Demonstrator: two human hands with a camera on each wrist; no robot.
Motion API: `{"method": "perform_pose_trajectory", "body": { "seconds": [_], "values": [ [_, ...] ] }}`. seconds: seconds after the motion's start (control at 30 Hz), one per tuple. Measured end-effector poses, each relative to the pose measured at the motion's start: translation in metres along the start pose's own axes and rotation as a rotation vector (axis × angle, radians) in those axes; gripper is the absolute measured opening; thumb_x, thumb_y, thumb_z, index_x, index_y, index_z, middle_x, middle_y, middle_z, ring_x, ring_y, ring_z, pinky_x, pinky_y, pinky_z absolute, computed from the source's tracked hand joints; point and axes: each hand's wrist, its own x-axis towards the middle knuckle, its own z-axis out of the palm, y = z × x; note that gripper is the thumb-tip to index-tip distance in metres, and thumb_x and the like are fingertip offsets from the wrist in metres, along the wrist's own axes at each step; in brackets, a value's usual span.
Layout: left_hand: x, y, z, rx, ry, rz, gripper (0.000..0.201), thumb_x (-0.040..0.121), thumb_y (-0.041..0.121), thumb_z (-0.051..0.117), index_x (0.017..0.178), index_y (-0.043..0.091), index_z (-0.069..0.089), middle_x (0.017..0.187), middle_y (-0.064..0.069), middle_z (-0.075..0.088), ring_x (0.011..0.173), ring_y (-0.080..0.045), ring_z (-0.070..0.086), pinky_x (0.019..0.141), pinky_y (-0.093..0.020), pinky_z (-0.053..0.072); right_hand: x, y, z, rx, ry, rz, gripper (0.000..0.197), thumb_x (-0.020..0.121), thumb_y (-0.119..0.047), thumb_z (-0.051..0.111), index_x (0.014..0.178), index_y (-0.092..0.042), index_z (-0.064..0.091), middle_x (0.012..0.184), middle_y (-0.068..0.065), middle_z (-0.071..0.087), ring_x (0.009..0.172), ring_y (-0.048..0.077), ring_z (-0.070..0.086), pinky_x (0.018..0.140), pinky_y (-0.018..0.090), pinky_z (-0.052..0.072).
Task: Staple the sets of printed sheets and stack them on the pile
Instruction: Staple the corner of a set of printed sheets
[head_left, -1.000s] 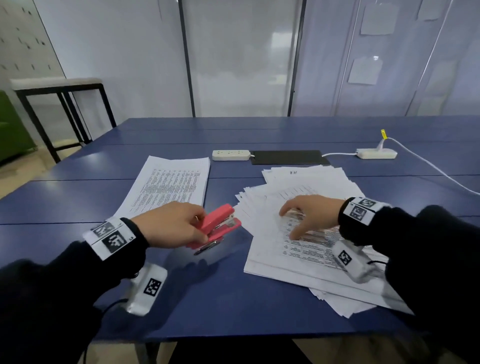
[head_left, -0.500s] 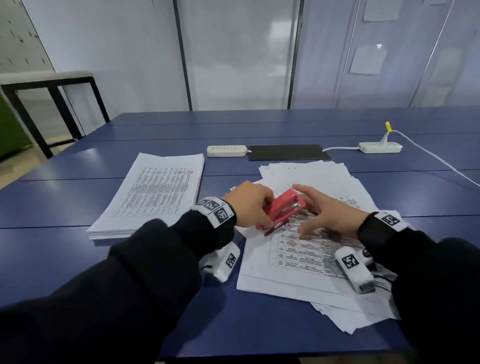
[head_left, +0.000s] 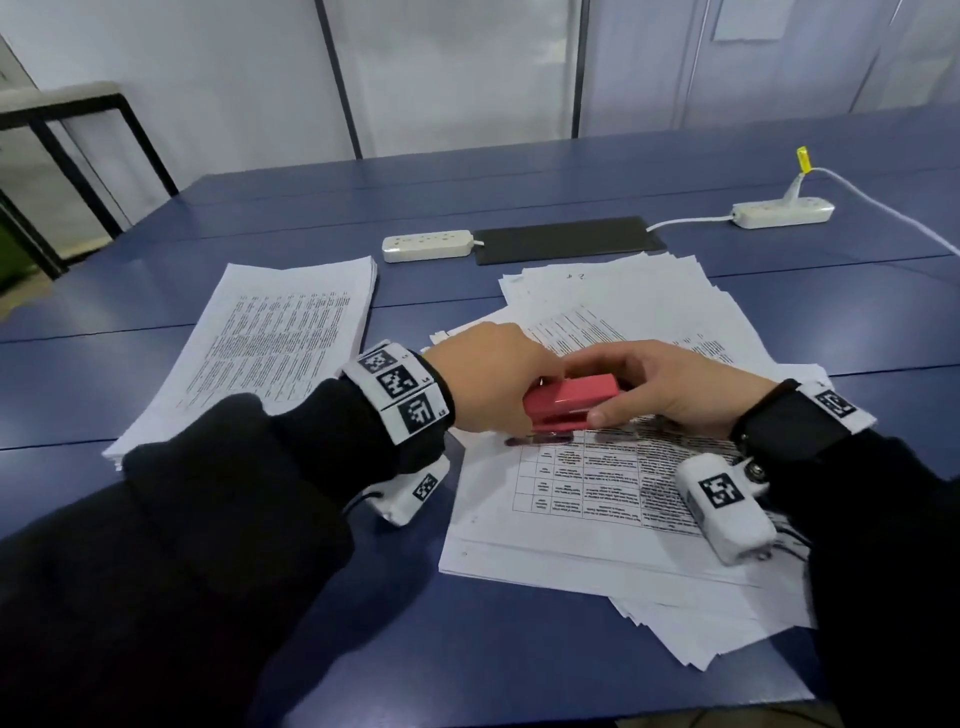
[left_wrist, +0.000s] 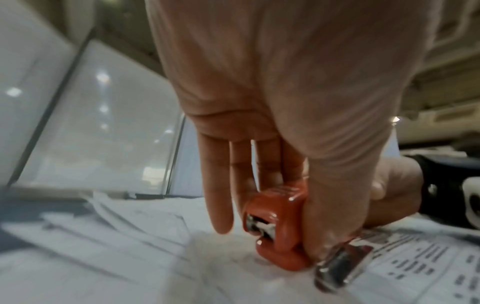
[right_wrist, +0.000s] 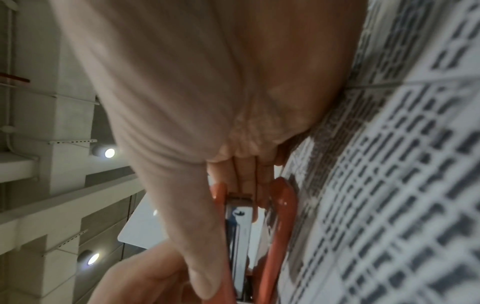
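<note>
A blue table (head_left: 519, 649) carries a loose spread of printed sheets (head_left: 571, 525) on the right and a neat pile (head_left: 280, 338) well apart on the left. Beyond them lie a black pad (head_left: 569, 240) and two white power strips (head_left: 427, 245). Both hands meet on the red stapler (head_left: 569, 401), which sits on the top sheet's near-left corner. The left hand (head_left: 488, 382) grips its rear end, fingers curled around it. The right hand (head_left: 675, 387) pinches the front, thumb on the near side.

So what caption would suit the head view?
Both hands, left hand and right hand, grip a red stapler over loose printed sheets.
</note>
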Motion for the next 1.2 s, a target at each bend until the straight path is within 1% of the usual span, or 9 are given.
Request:
{"method": "perform_pose_trajectory", "body": {
  "seconds": [0.13, 0.27, 0.43, 0.6, 0.7, 0.8, 0.9, 1.13, 1.2],
  "values": [
    [0.0003, -0.0082, -0.0007, -0.029, -0.064, -0.051, 0.019, 0.082, 0.037, 0.072, 0.093, 0.031, 0.058, 0.077, 0.007, 0.06, 0.077, -0.022, 0.056, 0.07, -0.034, 0.052, 0.0009, 0.0007, -0.002, -0.038, -0.019, -0.016, 0.054, 0.084, 0.007, 0.075, 0.133, -0.013, 0.065, 0.127, 0.013, 0.071, 0.117, 0.031, 0.067, 0.091, 0.031, 0.058],
    [-0.0011, -0.0067, -0.0034, -0.059, -0.106, -0.014, 0.024, 0.08, 0.031, 0.071, 0.09, 0.039, 0.05, 0.073, 0.011, 0.056, 0.069, -0.009, 0.048, 0.069, -0.036, 0.05, 0.0009, -0.0004, -0.0016, -0.063, -0.002, 0.0, 0.043, 0.086, -0.001, 0.076, 0.128, -0.011, 0.069, 0.124, 0.016, 0.071, 0.112, 0.035, 0.068, 0.095, 0.039, 0.058],
    [-0.0011, -0.0031, -0.0052, -0.012, -0.111, -0.08, 0.02, 0.081, 0.036, 0.07, 0.098, 0.026, 0.068, 0.08, 0.006, 0.065, 0.078, -0.02, 0.059, 0.074, -0.041, 0.058, -0.0006, -0.0039, 0.0016, -0.003, 0.057, 0.021, 0.041, 0.09, -0.037, 0.064, 0.123, -0.015, 0.075, 0.117, 0.007, 0.077, 0.114, 0.029, 0.07, 0.102, 0.035, 0.052],
    [-0.0011, -0.004, -0.0083, -0.023, -0.138, -0.035, 0.015, 0.08, 0.033, 0.069, 0.092, 0.032, 0.062, 0.078, 0.008, 0.062, 0.073, -0.015, 0.054, 0.071, -0.039, 0.056, 0.002, 0.0003, 0.0008, 0.033, 0.083, 0.048, 0.035, 0.095, -0.03, 0.062, 0.124, -0.014, 0.074, 0.117, 0.008, 0.077, 0.113, 0.031, 0.071, 0.111, 0.047, 0.048],
    [0.0003, -0.0056, -0.0066, -0.006, -0.129, -0.1, 0.025, 0.077, 0.036, 0.074, 0.1, 0.028, 0.07, 0.081, 0.007, 0.067, 0.077, -0.02, 0.06, 0.069, -0.032, 0.054, 0.0026, 0.0001, 0.0017, -0.021, 0.1, 0.038, 0.037, 0.09, -0.043, 0.064, 0.118, -0.024, 0.078, 0.115, 0.002, 0.078, 0.113, 0.025, 0.071, 0.113, 0.046, 0.045],
    [-0.0006, -0.008, -0.0039, -0.016, -0.111, -0.09, 0.022, 0.078, 0.037, 0.074, 0.098, 0.029, 0.069, 0.076, 0.009, 0.062, 0.075, -0.017, 0.058, 0.066, -0.03, 0.05, 0.0037, 0.0011, 0.0019, 0.028, 0.103, 0.043, 0.029, 0.098, -0.034, 0.061, 0.118, -0.022, 0.078, 0.115, 0.006, 0.078, 0.113, 0.033, 0.07, 0.111, 0.046, 0.047],
    [-0.0022, -0.0097, -0.0052, -0.047, -0.118, -0.044, 0.021, 0.08, 0.034, 0.072, 0.1, 0.03, 0.068, 0.077, 0.009, 0.06, 0.075, -0.016, 0.054, 0.067, -0.03, 0.046, 0.0033, 0.0003, 0.0012, 0.012, 0.082, 0.052, 0.036, 0.094, -0.034, 0.064, 0.123, -0.018, 0.075, 0.115, 0.007, 0.078, 0.111, 0.028, 0.072, 0.111, 0.046, 0.047],
    [0.0018, -0.0059, -0.0067, 0.017, -0.118, -0.104, 0.017, 0.074, 0.034, 0.075, 0.085, 0.024, 0.068, 0.068, 0.006, 0.063, 0.07, -0.019, 0.061, 0.063, -0.032, 0.055, 0.0013, -0.0028, 0.0044, 0.003, 0.065, 0.009, 0.028, 0.102, -0.021, 0.057, 0.124, -0.017, 0.073, 0.117, 0.002, 0.077, 0.109, 0.019, 0.072, 0.098, 0.025, 0.053],
    [-0.001, -0.0098, -0.0068, 0.007, -0.119, -0.064, 0.015, 0.076, 0.033, 0.074, 0.084, 0.028, 0.062, 0.068, 0.009, 0.059, 0.068, -0.011, 0.055, 0.062, -0.029, 0.046, 0.0011, -0.0026, 0.0031, -0.034, 0.043, -0.003, 0.031, 0.094, -0.025, 0.065, 0.12, -0.014, 0.075, 0.122, -0.003, 0.075, 0.113, 0.013, 0.069, 0.099, 0.021, 0.049]
  ]
}}
